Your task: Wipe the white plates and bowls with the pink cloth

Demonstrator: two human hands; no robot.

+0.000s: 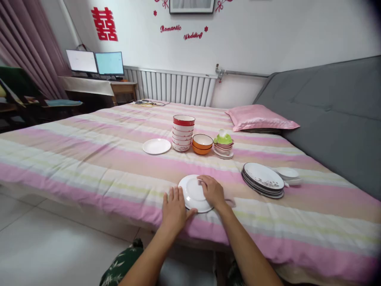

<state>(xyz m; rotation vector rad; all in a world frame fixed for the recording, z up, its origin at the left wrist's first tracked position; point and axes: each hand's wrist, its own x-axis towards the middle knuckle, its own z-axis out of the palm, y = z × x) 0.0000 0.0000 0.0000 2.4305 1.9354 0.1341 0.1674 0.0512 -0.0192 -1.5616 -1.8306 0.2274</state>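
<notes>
A white plate point(190, 192) lies near the front edge of the bed, a raised ring showing on its upper face, so it seems to be bottom up. My left hand point(174, 210) rests at its left rim with fingers stretched out and the thumb along the near edge. Over the right part of the plate, my right hand point(212, 190) is closed on a pinkish-grey cloth point(230, 202); a bit of it shows at the fingertips and more behind the wrist. The hand hides most of the cloth.
Farther back stand a white plate point(156, 146), stacked red-and-white bowls point(182, 134), orange bowls point(202, 145) and small dishes topped by a green one point(224, 139). Stacked patterned plates point(263, 176) and white dishes point(288, 174) lie to the right. A pink pillow point(262, 118) is behind.
</notes>
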